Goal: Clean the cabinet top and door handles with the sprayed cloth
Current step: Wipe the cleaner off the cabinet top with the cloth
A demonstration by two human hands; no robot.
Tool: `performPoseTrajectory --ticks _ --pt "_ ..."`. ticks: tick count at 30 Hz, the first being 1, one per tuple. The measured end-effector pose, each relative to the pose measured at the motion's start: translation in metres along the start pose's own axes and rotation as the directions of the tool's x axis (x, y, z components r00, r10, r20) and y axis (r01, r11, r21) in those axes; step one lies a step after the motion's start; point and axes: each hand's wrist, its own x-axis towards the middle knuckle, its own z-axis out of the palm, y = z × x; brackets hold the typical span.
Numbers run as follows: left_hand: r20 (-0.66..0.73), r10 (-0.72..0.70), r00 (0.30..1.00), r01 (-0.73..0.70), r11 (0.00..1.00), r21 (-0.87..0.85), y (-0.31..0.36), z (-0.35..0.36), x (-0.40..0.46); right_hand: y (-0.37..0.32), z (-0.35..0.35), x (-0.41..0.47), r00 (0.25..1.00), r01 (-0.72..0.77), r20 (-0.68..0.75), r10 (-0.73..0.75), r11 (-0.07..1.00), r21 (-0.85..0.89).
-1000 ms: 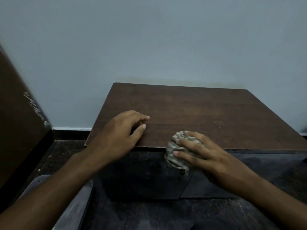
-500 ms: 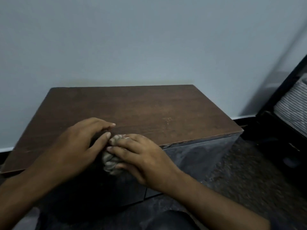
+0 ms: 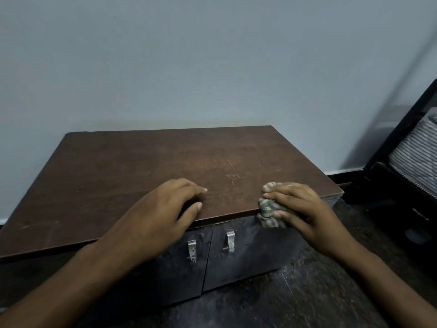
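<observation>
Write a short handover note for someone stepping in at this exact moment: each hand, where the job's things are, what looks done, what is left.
Right hand: gripping the bunched cloth, pressed on the front edge of the cabinet top near its right corner.
Left hand: empty, resting flat on the top's front edge, steadying.
Both door handles sit below, doors shut, untouched by either hand right now.
Done: cannot tell how much of the top is wiped; faint marks show on its right side.
Left: finish the edge, then both handles.

Bunched patterned cloth (image 3: 269,208) pressed against cabinet top (image 3: 142,171) front edge.
</observation>
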Motion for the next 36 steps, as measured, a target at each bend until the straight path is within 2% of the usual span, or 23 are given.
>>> performPoseTrajectory --ticks 5,8,12,19,23,31,34,36 --pt "0.038 0.067 0.997 -0.067 0.998 0.013 0.011 0.010 0.014 -0.059 0.045 0.027 0.991 0.132 -0.007 -0.132 0.991 0.014" --pt "0.038 0.083 0.996 -0.082 0.996 -0.026 0.017 0.016 0.021 -0.076 0.062 0.035 0.989 0.151 -0.015 -0.150 0.988 0.044" --pt "0.039 0.100 0.994 -0.100 0.995 -0.011 0.029 0.024 0.030 -0.050 0.042 0.020 0.991 0.136 -0.001 -0.136 0.990 0.036" --pt "0.057 0.119 0.991 -0.120 0.993 0.015 0.051 0.049 0.050 0.059 -0.033 -0.029 0.998 -0.049 -0.053 0.046 0.997 -0.058" --pt "0.054 0.100 0.994 -0.101 0.995 0.022 0.044 0.042 0.049 0.091 -0.064 -0.045 0.986 -0.158 -0.070 0.154 0.986 -0.047" --pt "0.023 0.003 1.000 -0.004 0.998 0.069 0.000 -0.006 0.017 0.091 -0.068 -0.043 0.973 -0.222 -0.040 0.226 0.971 0.092" --pt "-0.011 -0.035 0.999 0.036 0.996 0.082 -0.009 -0.019 0.003 0.079 -0.059 -0.033 0.985 -0.175 0.009 0.174 0.984 0.025" --pt "-0.028 -0.050 0.998 0.052 0.995 0.082 -0.009 -0.023 -0.003 0.058 -0.045 -0.019 0.995 -0.093 0.026 0.093 0.996 -0.010"
